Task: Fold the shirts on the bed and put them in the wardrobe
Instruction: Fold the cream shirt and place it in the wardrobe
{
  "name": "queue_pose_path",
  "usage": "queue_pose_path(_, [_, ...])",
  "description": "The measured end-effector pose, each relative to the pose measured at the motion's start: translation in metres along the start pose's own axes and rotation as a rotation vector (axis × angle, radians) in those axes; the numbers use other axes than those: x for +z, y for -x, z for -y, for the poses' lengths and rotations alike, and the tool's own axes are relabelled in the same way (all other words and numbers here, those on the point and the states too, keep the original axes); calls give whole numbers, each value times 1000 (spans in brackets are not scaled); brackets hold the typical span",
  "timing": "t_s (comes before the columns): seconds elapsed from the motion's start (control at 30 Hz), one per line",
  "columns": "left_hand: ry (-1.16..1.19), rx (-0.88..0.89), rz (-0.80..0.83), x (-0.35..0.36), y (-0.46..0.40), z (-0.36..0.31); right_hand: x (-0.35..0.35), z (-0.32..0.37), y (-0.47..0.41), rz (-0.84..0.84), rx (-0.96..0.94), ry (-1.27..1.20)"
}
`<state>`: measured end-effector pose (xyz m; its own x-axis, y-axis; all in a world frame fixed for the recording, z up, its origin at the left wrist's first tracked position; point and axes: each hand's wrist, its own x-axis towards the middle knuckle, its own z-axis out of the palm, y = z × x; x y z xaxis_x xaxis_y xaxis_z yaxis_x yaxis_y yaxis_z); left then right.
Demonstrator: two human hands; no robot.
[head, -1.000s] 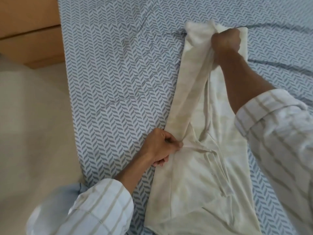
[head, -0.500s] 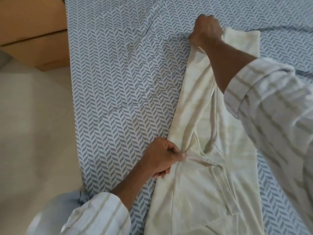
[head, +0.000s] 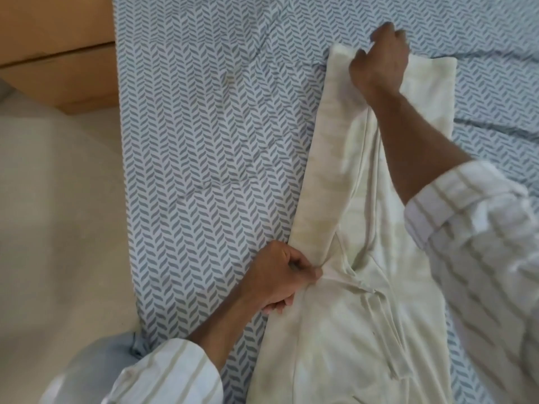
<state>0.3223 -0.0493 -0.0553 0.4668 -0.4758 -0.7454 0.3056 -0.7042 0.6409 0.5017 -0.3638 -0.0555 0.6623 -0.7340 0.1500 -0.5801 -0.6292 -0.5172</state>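
A cream shirt lies lengthwise on the bed, which has a blue-and-white herringbone sheet. Its left side is folded inward into a long narrow strip. My left hand pinches the shirt's left edge near the collar, at the lower middle of the view. At the far end of the shirt my right hand has its fingers curled around the top of the folded strip. The shirt's near end runs out of view at the bottom.
A wooden piece of furniture stands at the upper left beside the bed. Beige floor runs along the bed's left edge. Wide bare sheet lies left of the shirt. My striped sleeves cover the lower right.
My right hand carried the far end of the folded strip left and down onto the bed, then shifted slightly right. My left hand kept its pinch near the collar.
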Motion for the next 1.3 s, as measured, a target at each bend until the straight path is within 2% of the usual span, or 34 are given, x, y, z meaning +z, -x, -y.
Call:
queue_pose_path(0.1, [-1, 1, 6, -1, 0, -2, -12, -24, 15, 81, 169, 63])
queue_pose_path(0.2, [-3, 16, 3, 0, 0, -1, -17, -31, 19, 148, 240, 80])
queue_pose_path(0.4, [15, 8, -2, 1, -1, 1, -20, -20, 1, 78, 310, -29])
queue_pose_path(0.5, [16, 2, -3, 1, -2, 3, -14, -30, 4, 99, 270, -9])
queue_pose_path(0.67, [-1, 48, -12, 1, -3, 5, -34, -43, 63, 10, 31, -80])
queue_pose_path(0.7, [4, 57, -13, 2, -2, 4, -43, -46, 86, 52, 10, -69])
queue_pose_path(0.83, [7, 52, -33, 2, 1, 4, -80, -56, 202, 501, 77, 60])
queue_pose_path(0.97, [105, 85, -174, 6, 14, 2, -101, -53, 277, 615, 194, 71])
queue_pose_path(1.1, [212, 164, -409, 18, 40, 15, -114, -40, 297, 601, 311, -49])
queue_pose_path(1.2, [3, 113, -523, 24, 53, 49, -126, -40, 307, 484, 396, -119])
queue_pose_path(1.3, [-97, 106, -513, 25, 67, 58, -137, -45, 319, 394, 428, -96])
